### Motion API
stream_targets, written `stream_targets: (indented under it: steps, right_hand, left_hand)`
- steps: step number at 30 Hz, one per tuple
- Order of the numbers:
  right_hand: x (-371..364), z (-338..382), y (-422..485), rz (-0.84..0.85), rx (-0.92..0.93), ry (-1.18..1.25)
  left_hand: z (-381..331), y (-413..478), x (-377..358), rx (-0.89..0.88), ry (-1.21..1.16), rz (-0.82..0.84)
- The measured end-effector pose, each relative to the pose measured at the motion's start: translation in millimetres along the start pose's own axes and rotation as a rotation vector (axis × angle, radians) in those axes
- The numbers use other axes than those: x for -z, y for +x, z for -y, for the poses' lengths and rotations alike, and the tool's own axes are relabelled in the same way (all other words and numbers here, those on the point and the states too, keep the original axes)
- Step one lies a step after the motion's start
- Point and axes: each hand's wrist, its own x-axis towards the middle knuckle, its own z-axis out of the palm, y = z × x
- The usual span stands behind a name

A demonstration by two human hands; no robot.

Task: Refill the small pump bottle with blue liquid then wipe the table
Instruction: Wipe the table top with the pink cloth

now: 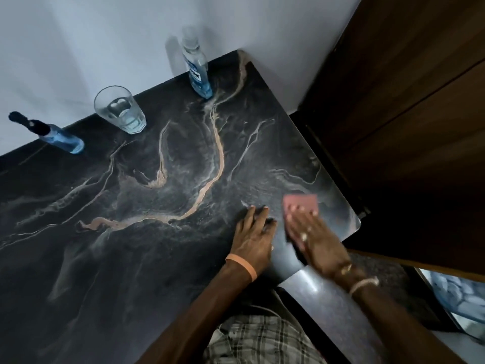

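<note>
Two steps, and the first looks done: the small pump bottle (61, 139) at ten o'clock stands capped, holding blue liquid. Wiping the tabletop (131, 258) looks under way at four o'clock, both hands flat: left hand (253, 237) resting bare on it, right hand (315, 237) pressing a pink cloth (301, 202).

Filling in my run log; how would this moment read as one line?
stage: wiping | right hand: flat on pink cloth, near right edge of table | left hand: flat on table | small pump bottle: upright, blue liquid inside
</note>
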Motion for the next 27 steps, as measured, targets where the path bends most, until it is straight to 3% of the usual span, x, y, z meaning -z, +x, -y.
stream_targets:
  steps: [2,3,4,7,10,14,15,19,22,27]
  right_hand:
    - [18.7,-21.8,44.3,-0.030,-0.430,0.082]
    - [21.8,-17.3,57.3,-0.023,-0.566,0.131]
    - [18.4,-6.1,60.7,-0.018,-0.583,0.149]
    - [5.1,43.0,25.0,-0.022,-0.204,0.156]
    - [8.7,13.2,34.8,0.049,0.032,0.109]
    - [32.3,-32.1,140.7,0.031,-0.298,0.114]
    - [30.1,-28.5,154.3,0.026,-0.303,0.098]
    - [19.8,2.4,123.0,0.060,0.098,0.101]
    - [33.8,-27.2,165.5,0.069,0.272,0.059]
    - [63.5,-27.2,317.0,0.069,-0.040,0.062]
  left_hand:
    - [-4.3,13.9,5.9,0.021,-0.011,-0.035]
    - [-6.3,20.2,9.5,0.034,-0.025,-0.035]
    - [-7.2,25.6,13.1,0.049,-0.039,-0.028]
    - [-0.5,47.6,26.2,0.081,-0.060,0.005]
    - [11.8,67.2,36.3,0.087,-0.048,0.020]
    - [29.0,89.6,48.1,0.185,-0.042,-0.057]
    - [31.9,93.8,51.5,0.242,-0.056,-0.091]
    - [43.5,97.9,52.2,0.306,-0.069,-0.166]
    - [47.1,98.4,52.1,0.314,-0.084,-0.158]
    - [47.0,98.2,55.4,0.314,-0.104,-0.187]
